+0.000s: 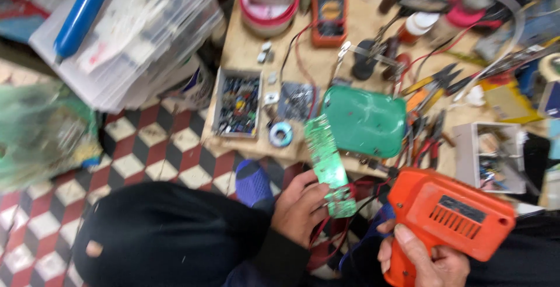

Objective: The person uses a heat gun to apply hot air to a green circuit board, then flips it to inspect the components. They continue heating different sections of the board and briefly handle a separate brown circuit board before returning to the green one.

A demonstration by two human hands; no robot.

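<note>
Below the near edge of the low wooden workbench [251, 36], the person's left hand [299, 208] gripped a long green printed circuit board [327, 164] by its lower end, fingers curled around it, so the board stood tilted with its upper end reaching up over the bench's near edge. Red and black wires [326, 231] trailed from the board's lower end toward the lap. The right hand [421, 259] was clenched around the handle of an orange plastic pistol-shaped power tool [449, 214], whose body pointed left toward the board and lay just beside it, well below the bench's near right corner.

On the bench, a green rounded plastic housing [366, 119] sat at the near edge, touching or just behind the board's upper end; the blur hid which. Left of it lay a small blue-and-white spool [280, 134] and an open grey tray of small mixed components [238, 103] near the near left corner. An orange-cased multimeter [330, 8] stood at the far edge, its dark leads running forward. Pliers and cutters with red and orange grips [429, 118] were scattered right of the housing, beside a pale compartment box [490, 156]. Stacked clear plastic bins [134, 30] stood off the bench's left side above a red-and-white chequered floor [146, 141].
</note>
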